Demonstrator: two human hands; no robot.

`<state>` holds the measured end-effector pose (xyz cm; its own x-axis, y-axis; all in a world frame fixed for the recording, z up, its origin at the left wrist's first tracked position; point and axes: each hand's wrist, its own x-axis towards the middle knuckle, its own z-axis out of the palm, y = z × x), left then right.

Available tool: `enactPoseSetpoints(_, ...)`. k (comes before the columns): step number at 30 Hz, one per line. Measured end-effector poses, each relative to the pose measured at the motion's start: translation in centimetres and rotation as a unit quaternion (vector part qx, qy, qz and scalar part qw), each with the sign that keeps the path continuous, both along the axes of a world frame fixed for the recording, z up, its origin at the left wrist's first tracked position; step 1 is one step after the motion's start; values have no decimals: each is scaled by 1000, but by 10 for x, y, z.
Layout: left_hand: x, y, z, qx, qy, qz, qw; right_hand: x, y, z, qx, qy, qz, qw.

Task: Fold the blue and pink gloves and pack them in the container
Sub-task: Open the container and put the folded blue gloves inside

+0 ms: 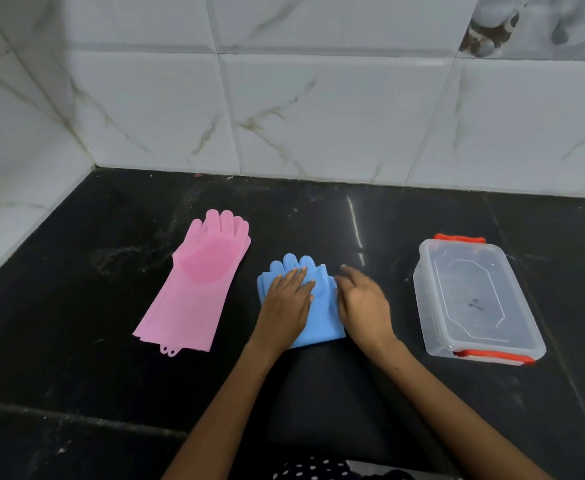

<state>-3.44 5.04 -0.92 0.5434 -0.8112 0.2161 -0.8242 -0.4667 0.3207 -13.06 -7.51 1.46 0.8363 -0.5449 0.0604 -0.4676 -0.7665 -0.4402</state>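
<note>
The blue gloves (322, 317) lie folded in the middle of the black counter, their fingers pointing toward the wall. My left hand (286, 301) presses flat on top of them with straight fingers. My right hand (362, 301) sits at their right edge with relaxed fingers, holding nothing that I can see. The pink gloves (197, 282) lie flat and unfolded to the left, stacked, cuffs toward me. A clear plastic container (474, 299) with a lid and orange clips stands to the right.
The black stone counter (318, 393) meets a white marble-tiled wall (318, 116) at the back and left. My forearms reach in from the bottom of the view.
</note>
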Motion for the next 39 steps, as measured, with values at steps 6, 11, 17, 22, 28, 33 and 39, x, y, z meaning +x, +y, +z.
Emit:
enactPoseSetpoints(6,-16,-26,14,-57,-14,-35,998,-8,-33,21,-157,95,-211,960)
enactPoseSetpoints(11,-24,-45,16,-50,12,-73,996,-17,-45,17,-75,170,-264,947)
enactPoseSetpoints(17,-29,-67,24,-29,9,-106,994,-38,-46,13,-129,175,-151,964)
enactPoseSetpoints(22,-25,-64,30,-32,-16,-78,996,-66,-43,19,-33,33,21,999)
enactPoseSetpoints(28,-33,-74,27,42,-20,-98,994,-93,-52,16,75,-42,103,991)
enactPoseSetpoints(33,-61,-69,30,34,13,-15,999,-114,-74,19,80,-34,120,989)
enactPoseSetpoints(39,-78,-85,51,63,-34,89,993,-123,-102,29,99,-119,105,982)
